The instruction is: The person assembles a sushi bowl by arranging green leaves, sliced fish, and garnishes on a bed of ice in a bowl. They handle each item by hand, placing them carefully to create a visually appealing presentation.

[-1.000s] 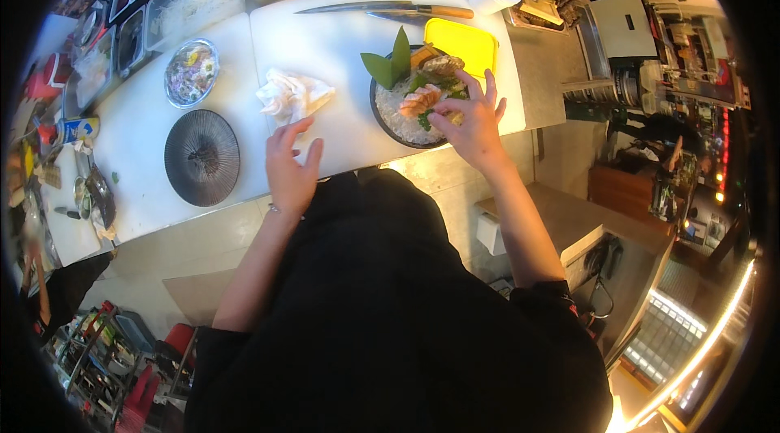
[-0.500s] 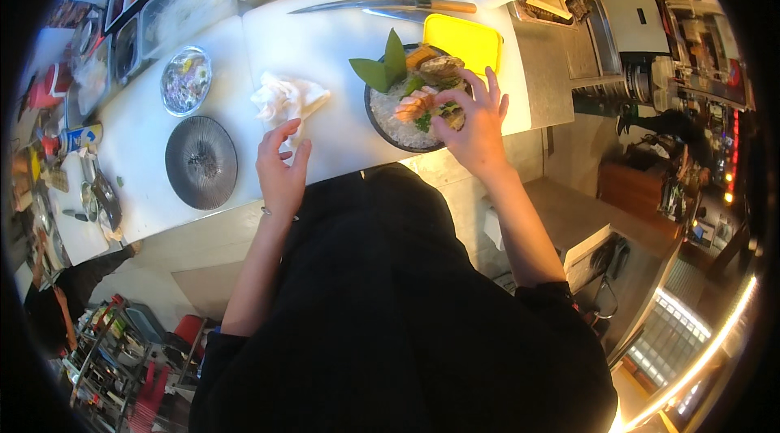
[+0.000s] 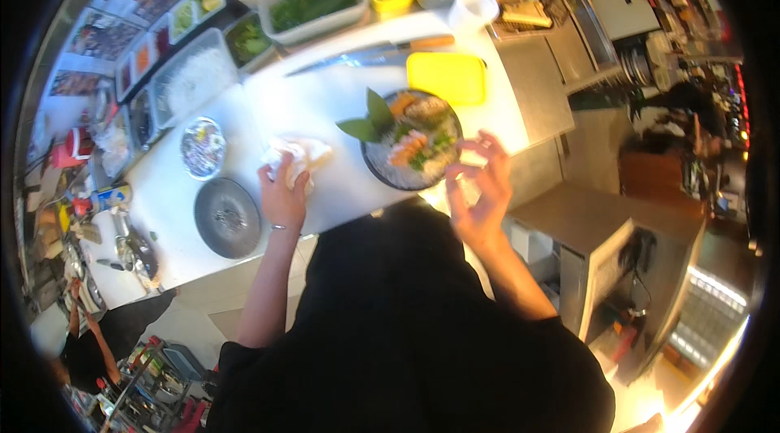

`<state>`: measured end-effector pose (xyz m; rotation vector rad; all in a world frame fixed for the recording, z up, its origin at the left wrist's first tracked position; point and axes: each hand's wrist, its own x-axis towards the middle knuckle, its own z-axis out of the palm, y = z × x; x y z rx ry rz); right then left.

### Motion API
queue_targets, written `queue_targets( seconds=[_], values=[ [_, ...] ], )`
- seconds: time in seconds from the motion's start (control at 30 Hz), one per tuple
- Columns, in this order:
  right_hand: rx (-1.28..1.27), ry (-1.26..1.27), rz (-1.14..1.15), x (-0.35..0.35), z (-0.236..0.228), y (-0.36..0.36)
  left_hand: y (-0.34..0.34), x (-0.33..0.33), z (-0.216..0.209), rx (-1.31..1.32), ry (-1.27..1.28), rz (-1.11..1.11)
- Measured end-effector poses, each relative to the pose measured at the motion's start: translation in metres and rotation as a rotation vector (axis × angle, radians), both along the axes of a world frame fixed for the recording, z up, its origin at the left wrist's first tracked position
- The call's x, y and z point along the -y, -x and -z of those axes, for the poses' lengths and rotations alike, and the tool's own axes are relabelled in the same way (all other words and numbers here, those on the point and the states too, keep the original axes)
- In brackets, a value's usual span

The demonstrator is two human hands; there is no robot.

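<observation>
"Where's the food bowl (image 3: 398, 186)?"
"Near the front edge of the surface (image 3: 341, 189), toward its right corner."
"And the hands?"
"Right hand (image 3: 481, 193): loose, fingers apart, beside the bowl. Left hand (image 3: 283, 199): touching the white cloth (image 3: 313, 153). I can't tell if it's gripping."

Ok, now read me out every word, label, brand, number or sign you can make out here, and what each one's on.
None reads clearly.
Printed sheets, upper left: too small and blurred.
Blue, white and yellow container, left: markings too blurred.
Red-lit strip, far right: can't tell if it carries letters.
Dark bowl and white cup: no lettering that I can see.
</observation>
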<state>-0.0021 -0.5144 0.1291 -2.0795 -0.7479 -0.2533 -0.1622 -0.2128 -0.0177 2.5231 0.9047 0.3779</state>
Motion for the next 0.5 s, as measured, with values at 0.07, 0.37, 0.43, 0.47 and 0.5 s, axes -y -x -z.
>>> queue_targets(
  seconds=[0.07,0.37,0.43,0.47,0.5],
  values=[
    [-0.079,0.018,-0.226,-0.028,0.002,0.006,0.008,-0.033,0.03,0.038,-0.037,0.114],
    [-0.319,0.167,-0.638,-0.162,0.015,-0.004,-0.009,0.001,-0.079,0.341,1.108,-0.224],
    [-0.335,-0.02,-0.606,-0.169,0.002,-0.028,-0.007,-0.019,-0.092,0.108,0.696,-0.239],
    [-0.347,-0.113,-0.583,-0.171,-0.005,-0.04,-0.007,-0.035,-0.097,0.099,0.44,-0.171],
    [-0.29,-0.079,-0.541,-0.17,-0.014,-0.05,-0.009,-0.059,-0.103,0.08,0.184,-0.098]
  ],
)
